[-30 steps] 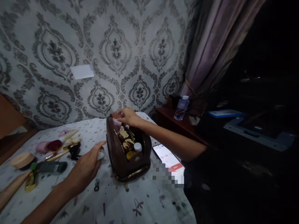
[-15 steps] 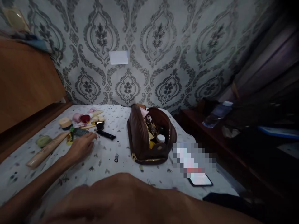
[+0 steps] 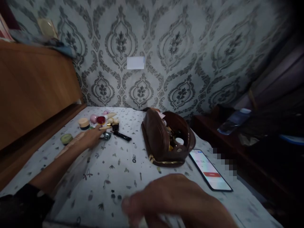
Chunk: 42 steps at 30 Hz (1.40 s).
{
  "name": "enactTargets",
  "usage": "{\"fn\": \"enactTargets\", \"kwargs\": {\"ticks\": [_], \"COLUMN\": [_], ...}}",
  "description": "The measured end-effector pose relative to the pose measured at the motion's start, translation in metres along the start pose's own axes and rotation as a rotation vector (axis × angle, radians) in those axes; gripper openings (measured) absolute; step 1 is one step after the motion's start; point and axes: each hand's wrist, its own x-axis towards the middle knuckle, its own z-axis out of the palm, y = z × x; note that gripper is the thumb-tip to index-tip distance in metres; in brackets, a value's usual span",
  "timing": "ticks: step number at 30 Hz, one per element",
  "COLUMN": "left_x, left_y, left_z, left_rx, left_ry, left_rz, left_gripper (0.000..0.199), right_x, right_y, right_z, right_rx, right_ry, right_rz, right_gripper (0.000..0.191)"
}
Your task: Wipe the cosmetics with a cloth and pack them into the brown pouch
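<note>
Above a flower-printed sheet (image 3: 83,177), a person's left hand (image 3: 93,136) reaches over a dark bottle (image 3: 107,136), the bottle's end showing past the bent fingers. The right hand (image 3: 171,196), blurred by nearness, hangs in the foreground with its thumb side to the left; one cannot tell from this view whether either hand is spread or closed on something. Beneath the left forearm lies a long pale tube (image 3: 71,142), with a green round jar (image 3: 66,138) beside it. Just beyond the left hand sit a beige-lidded jar (image 3: 84,123), a pink jar (image 3: 93,118) and a red jar (image 3: 101,120), while a slim black case (image 3: 121,136) lies to their right. Near the middle of the sheet, beyond the right hand, a brown bag (image 3: 155,139) stands unzipped, a white cap (image 3: 180,141) visible among its contents. To its right lies a lit phone (image 3: 211,171). Farther right, a clear water bottle (image 3: 234,122) stands on a dark red table (image 3: 204,125). Behind, a white card (image 3: 135,63) hangs on patterned wallpaper (image 3: 147,25).
</note>
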Motion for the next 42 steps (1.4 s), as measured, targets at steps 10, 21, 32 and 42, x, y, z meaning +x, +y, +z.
{"fn": "enactTargets", "kwargs": {"ticks": [10,21,32,42], "left_x": [-0.040,-0.095,-0.086,-0.102], "left_y": [0.033,0.024,0.060,0.064], "left_z": [-0.010,0.023,0.052,0.048], "left_rx": [-0.022,-0.743,-0.962,-1.012], "left_ry": [0.000,0.231,0.302,0.293], "left_rz": [0.257,0.185,0.019,0.038], "left_gripper": [0.043,0.025,0.046,0.019], "right_x": [0.038,0.046,0.025,0.023], "right_y": [0.138,0.153,0.134,0.146], "right_z": [0.123,0.167,0.181,0.184], "right_rx": [0.399,0.098,-0.066,0.051], "right_ry": [0.129,0.075,0.061,0.148], "right_rz": [0.597,0.530,0.383,0.366], "right_gripper": [0.033,0.039,0.057,0.056]}}
